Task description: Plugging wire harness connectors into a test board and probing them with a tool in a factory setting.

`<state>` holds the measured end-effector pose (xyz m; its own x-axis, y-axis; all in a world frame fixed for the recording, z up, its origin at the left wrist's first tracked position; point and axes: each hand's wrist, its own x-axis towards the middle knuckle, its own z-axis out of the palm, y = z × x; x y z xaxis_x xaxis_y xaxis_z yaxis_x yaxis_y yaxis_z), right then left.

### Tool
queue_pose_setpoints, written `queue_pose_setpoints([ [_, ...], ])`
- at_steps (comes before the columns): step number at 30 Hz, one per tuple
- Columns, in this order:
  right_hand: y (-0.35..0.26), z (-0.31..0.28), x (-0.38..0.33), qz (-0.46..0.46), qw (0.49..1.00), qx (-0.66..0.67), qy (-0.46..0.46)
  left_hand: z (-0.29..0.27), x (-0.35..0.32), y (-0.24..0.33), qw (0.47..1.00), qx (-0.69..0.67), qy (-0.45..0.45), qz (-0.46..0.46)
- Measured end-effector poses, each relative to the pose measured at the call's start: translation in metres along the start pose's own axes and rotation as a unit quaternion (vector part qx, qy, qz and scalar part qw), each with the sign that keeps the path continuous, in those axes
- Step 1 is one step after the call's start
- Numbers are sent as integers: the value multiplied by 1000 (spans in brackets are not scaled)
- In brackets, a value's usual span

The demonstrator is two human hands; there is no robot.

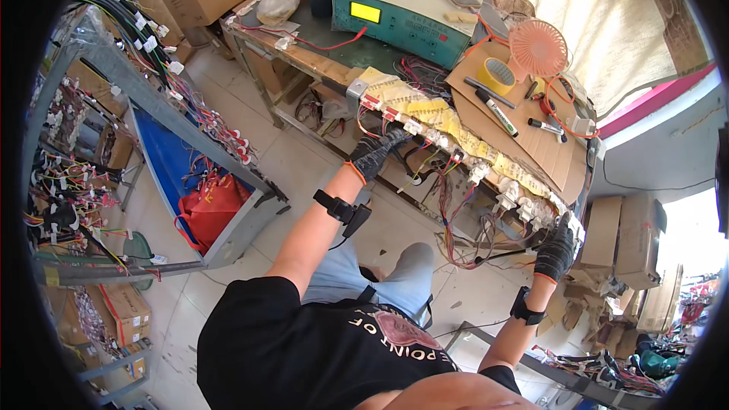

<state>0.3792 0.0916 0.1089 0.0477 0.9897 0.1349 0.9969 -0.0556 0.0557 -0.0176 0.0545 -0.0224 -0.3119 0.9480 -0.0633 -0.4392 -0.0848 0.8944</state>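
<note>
My left hand [375,153], in a dark grey knit glove with an orange cuff, reaches the front edge of the bench. Its fingers are closed beside a small white connector [412,127] in the row there. At the right end of that row my right hand [556,252], gloved the same, has its fingers drawn together against the white connectors [524,209]; what they grip is hidden. A wire harness [446,235] of coloured wires hangs in a loop below the row. Yellow labelled strips [425,115] run behind the connectors.
On the bench stand a teal tester [406,26] with a lit yellow screen, a pink fan [538,47], a tape roll [497,74] and a marker [496,112] on cardboard [474,95]. A metal rack [114,61] with wires and a red bag [213,211] stands left. Cartons [636,239] stack right.
</note>
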Motion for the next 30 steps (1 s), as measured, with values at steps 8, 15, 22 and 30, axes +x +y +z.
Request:
queue_pose_setpoints([
  [8, -6, -6, 0, 13, 1000, 2, -13, -1, 0, 25, 991, 94, -71, 59],
  [15, -14, -12, 0, 17, 1000, -13, -7, -13, 14, -10, 985, -5, 170, -24],
  [22, -14, -16, -3, 25, 999, 13, -18, 19, -12, 36, 942, -165, 287, -55],
  [30, 7, -2, -5, -34, 997, 35, 62, -6, 5, 9, 967, -23, 253, -12],
])
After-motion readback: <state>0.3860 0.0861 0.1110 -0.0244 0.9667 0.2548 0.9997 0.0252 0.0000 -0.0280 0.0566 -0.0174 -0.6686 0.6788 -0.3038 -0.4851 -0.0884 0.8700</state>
